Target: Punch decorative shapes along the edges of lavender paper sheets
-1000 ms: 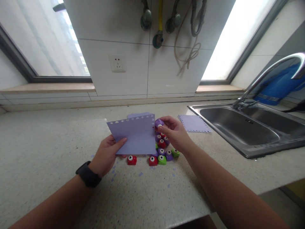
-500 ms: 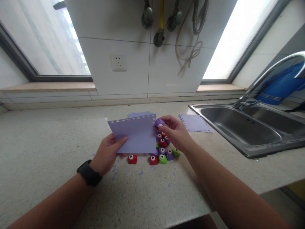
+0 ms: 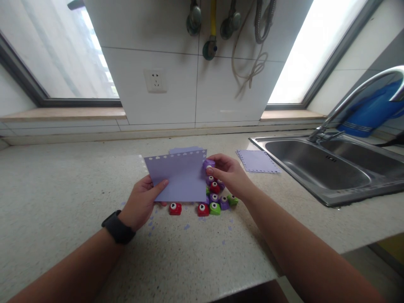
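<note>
My left hand [image 3: 143, 200] grips a purple paper sheet [image 3: 181, 179] by its left side, thumb on the front. Small shapes are cut along the sheet's top edge and near its top right corner. My right hand [image 3: 227, 173] is closed on a purple punch [image 3: 208, 164], which sits at the sheet's right edge. Below and beside the sheet lie several small punches, among them a red one [image 3: 203, 209], a green one [image 3: 215, 208] and a purple one [image 3: 224, 203]. Another red punch [image 3: 175, 208] lies apart, under the sheet's lower edge.
Punched purple sheets [image 3: 259, 161] lie beside the steel sink [image 3: 315, 168] on the right. More purple paper [image 3: 185, 149] shows behind the held sheet. Small paper bits [image 3: 187, 227] are scattered on the counter [image 3: 63, 189]. A blue object [image 3: 369, 111] stands behind the faucet.
The purple punch in my right hand has moved slightly left and down, closer against the sheet's right edge. My left hand still holds the sheet in nearly the same place.
</note>
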